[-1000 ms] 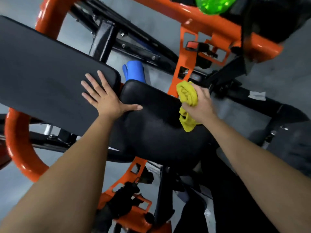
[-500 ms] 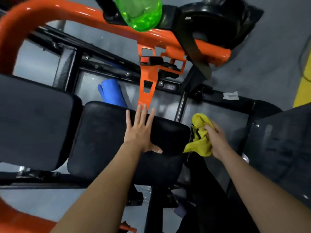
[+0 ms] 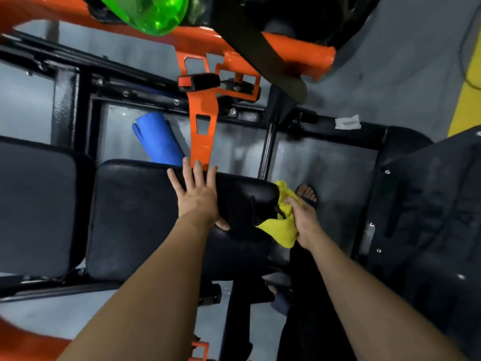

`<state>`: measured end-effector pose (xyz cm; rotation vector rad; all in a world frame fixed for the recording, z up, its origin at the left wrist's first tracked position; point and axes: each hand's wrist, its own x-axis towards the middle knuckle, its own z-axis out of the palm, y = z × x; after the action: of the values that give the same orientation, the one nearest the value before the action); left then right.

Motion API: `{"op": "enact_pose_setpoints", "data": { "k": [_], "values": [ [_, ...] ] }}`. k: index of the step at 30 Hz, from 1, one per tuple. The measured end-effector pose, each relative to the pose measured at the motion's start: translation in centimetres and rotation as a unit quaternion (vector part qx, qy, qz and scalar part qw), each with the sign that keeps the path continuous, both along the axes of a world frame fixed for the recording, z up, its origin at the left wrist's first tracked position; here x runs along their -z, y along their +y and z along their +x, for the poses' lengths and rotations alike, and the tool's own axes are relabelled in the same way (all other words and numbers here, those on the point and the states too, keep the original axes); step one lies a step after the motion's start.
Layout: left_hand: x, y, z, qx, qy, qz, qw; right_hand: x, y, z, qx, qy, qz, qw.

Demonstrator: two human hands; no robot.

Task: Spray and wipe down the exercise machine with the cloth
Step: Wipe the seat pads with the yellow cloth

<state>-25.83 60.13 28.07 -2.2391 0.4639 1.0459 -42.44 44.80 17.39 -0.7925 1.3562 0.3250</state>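
The exercise machine has a black padded seat (image 3: 135, 217) in the middle and a longer black back pad (image 3: 36, 204) at the left, on an orange and black frame (image 3: 203, 126). My left hand (image 3: 197, 196) lies flat and open on the seat's far right part, fingers spread. My right hand (image 3: 304, 222) grips a bunched yellow cloth (image 3: 282, 227) pressed against the seat's right edge. A green translucent bottle (image 3: 153, 11) sits at the top of the view, above the orange bar.
A blue rolled mat (image 3: 158, 139) lies on the grey floor behind the seat. A black footplate (image 3: 429, 217) fills the right side. My sandalled foot (image 3: 308, 195) stands between seat and footplate. A yellow floor stripe (image 3: 466, 100) runs at the far right.
My view has swung right along the machine. My left hand slid from the back pad onto the seat. My right hand carried the cloth from the seat's top to its right edge, lower down.
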Motion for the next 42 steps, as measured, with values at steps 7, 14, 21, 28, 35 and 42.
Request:
{"op": "enact_pose_setpoints", "data": {
  "k": [7,14,21,28,35,42],
  "values": [
    [0.4,-0.1,-0.2,0.006,-0.017,0.007,1.0,2.1,9.4,-11.8,0.005,0.052,0.171,0.984],
    [0.1,-0.5,-0.5,0.002,-0.022,0.023,0.999,2.2,6.1,-7.2,0.047,0.015,0.09,0.995],
    [0.0,-0.6,-0.3,-0.006,-0.009,0.018,1.0,0.6,-3.4,3.6,0.014,-0.084,-0.042,0.995],
    [0.0,-0.9,-0.1,-0.013,0.003,0.022,1.0,0.7,-1.7,2.3,-0.026,-0.065,-0.076,0.995],
    [0.2,-0.1,0.1,-0.012,0.01,-0.006,1.0,0.6,6.5,-7.5,-0.092,0.029,-0.022,0.995],
    [0.1,-0.2,0.0,-0.016,0.014,-0.009,1.0,-0.2,4.4,-5.4,-0.034,0.013,-0.046,0.998]
  ]
}}
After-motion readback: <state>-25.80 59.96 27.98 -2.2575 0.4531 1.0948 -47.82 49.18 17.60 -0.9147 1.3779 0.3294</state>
